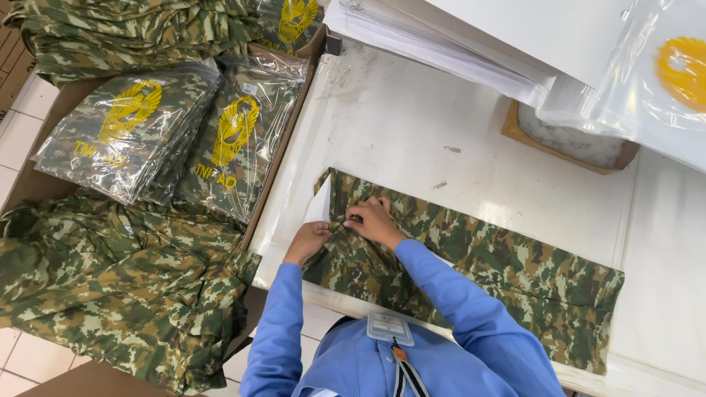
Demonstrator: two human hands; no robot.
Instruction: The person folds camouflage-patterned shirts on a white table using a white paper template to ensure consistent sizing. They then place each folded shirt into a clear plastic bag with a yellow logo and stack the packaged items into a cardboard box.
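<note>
Scuffed white worktable (412, 125); folded green camouflage fabric garment (515, 272) lies flat across it; left hand (307, 239) and right hand (373, 219) pinch its near-left end; soft, light, limp; likely best gripped at folded edges.

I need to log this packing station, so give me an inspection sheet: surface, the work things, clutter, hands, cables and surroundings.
Surface: white table, scuffed and grey-stained toward its far left corner.
Work things: camouflage garment lies folded into a long strip across the near edge; a white sheet shows at its left end.
Clutter: stack of white sheets and clear plastic bags with a yellow emblem at the far right, over a brown board.
Hands: left hand and right hand both pinch the cloth at its left end.
Cables: nothing seen.
Surroundings: bagged garments in a cardboard box on the left; loose camouflage cloth below; tiled floor.
</note>
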